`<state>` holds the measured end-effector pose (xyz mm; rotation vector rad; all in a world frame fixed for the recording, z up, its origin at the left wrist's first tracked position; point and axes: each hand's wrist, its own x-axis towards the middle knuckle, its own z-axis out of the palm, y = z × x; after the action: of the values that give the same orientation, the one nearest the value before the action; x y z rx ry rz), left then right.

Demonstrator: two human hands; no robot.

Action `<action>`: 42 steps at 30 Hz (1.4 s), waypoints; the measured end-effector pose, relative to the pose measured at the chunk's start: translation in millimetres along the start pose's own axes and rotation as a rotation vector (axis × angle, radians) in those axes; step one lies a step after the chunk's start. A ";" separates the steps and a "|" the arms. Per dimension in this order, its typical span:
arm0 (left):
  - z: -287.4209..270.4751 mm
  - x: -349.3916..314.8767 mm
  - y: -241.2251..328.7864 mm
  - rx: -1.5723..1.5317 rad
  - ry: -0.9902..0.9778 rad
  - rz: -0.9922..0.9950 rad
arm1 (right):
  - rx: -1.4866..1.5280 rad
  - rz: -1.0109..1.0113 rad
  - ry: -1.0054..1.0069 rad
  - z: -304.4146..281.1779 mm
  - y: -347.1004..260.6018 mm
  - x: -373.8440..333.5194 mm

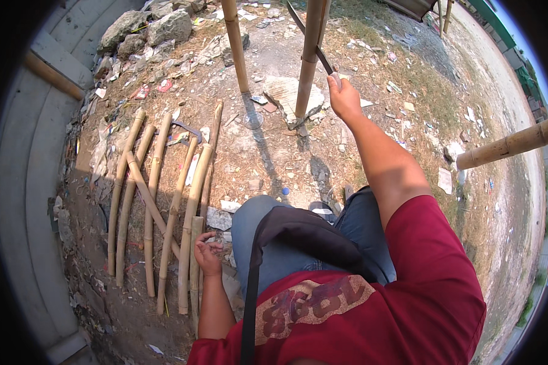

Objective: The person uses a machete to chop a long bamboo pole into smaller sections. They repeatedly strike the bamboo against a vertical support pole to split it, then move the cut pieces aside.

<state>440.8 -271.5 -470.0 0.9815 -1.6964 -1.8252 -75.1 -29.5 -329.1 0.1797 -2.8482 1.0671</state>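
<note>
The right hand is gripping a knife, fingers wrapping firmly round its handle. The blade is pointing up and left from that grip, crossing a post that is standing just left of the fist. A 2nd post is standing farther left. Below and left of the grip, the left hand is hanging half open, fingers curling, apparently holding nothing, beside a short pole. Other poles are lying left of it, a curved tool among their upper ends.
</note>
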 end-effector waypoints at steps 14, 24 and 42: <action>-19.0 -13.0 -18.3 -0.015 0.097 -0.091 | 0.268 -0.271 0.397 -87.9 -60.7 25.8; -14.2 -16.7 -17.5 -0.096 0.123 -0.090 | 0.077 -0.008 0.144 -2.6 24.7 16.3; -16.7 -31.0 -30.4 -0.072 0.156 -0.153 | 0.013 -0.038 0.096 37.4 30.9 -27.7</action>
<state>477.3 -255.3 -493.7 1.2185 -1.4883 -1.8381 -53.9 -28.8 -380.9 0.1786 -2.7423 1.0577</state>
